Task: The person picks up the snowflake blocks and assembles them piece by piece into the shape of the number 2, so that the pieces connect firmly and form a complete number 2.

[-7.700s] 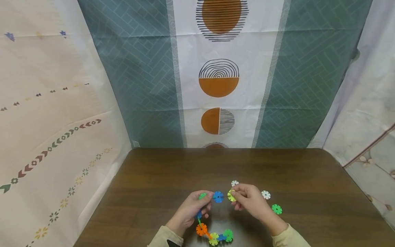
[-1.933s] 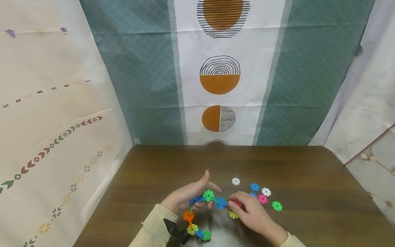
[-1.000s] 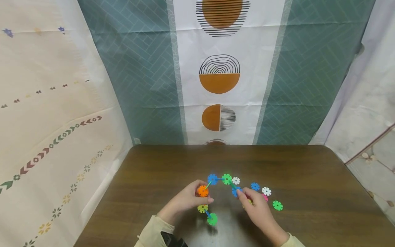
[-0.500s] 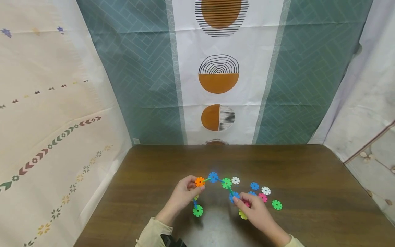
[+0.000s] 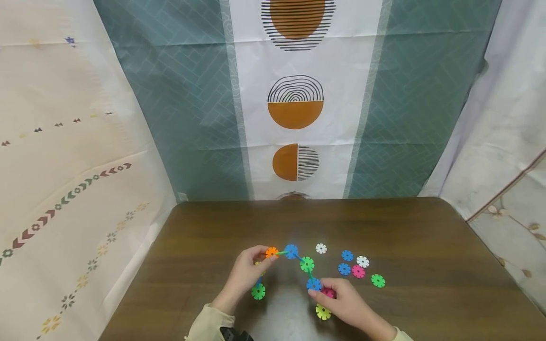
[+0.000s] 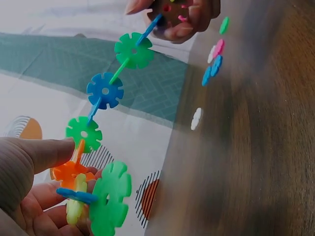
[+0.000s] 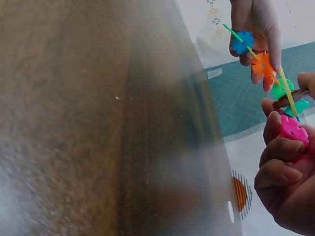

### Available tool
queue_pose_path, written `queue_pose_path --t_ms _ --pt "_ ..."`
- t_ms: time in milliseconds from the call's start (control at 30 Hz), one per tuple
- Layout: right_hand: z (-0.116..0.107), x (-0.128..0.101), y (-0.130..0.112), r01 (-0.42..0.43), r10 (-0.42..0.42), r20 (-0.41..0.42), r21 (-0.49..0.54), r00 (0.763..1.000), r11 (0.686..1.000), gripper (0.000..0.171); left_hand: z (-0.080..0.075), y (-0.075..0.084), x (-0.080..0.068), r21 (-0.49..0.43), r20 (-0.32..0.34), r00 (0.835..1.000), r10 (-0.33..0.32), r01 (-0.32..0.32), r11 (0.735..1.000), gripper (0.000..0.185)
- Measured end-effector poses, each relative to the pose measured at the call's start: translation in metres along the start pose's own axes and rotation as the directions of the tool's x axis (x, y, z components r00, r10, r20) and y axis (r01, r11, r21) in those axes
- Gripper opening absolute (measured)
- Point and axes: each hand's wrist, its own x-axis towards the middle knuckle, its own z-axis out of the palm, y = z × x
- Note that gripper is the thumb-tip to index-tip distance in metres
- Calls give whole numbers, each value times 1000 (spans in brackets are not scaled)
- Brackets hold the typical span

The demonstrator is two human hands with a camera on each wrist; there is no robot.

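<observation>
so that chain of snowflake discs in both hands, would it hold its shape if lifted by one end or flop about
The chain probably flexes rather than flops: it arcs in the air between the left hand and right hand without sagging. The thin slotted joints may twist or pop apart. It looks light, being thin plastic.

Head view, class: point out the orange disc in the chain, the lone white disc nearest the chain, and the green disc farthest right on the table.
orange disc [image 5: 271, 252], head view, its centre by the left fingertips.
white disc [image 5: 321, 248], head view, its centre.
green disc [image 5: 377, 281], head view, its centre.
</observation>
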Motion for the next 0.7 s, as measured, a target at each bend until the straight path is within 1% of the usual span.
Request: queue_pose_path --t_ms 67,167,233,300,400,500,567,633,667,700 --pt "3 -1 5 1 -1 10 -30 1000 1000 40 0 0 0 3 2 1000 -1 1 1000 29" --pt "5 -1 8 -29 30 21 -54 999 998 41 0 -1 1 -6 0 1000 -1 1 1000 28" --pt "5 -2 4 -41 42 33 -38 999 998 41 0 -1 1 -13 -7 1000 1 -1 1000 27" --pt "4 -2 -1 -35 35 50 -4 998 999 42 1 -2 1 -16 -21 1000 1 -1 1000 27" --pt "3 -2 -6 -71 64 84 81 994 994 42 4 -2 1 -6 -52 999 -5 5 1000 27" --pt "5 -2 -1 -167 150 108 167 983 972 39 8 -1 -1 36 -84 996 -9 12 999 29" --pt "7 -3 6 -239 219 110 219 969 946 37 11 1 -3 60 -109 994 -5 12 998 31" --pt "10 -3 12 -286 270 98 245 958 927 37 13 3 -6 108 -152 988 27 -10 994 33" --pt "11 -3 15 -303 290 89 256 953 918 38 15 5 -8 145 -187 981 53 -26 989 33" --pt "11 -4 16 -318 308 81 268 948 910 40 17 8 -10 194 -226 970 92 -48 980 33"
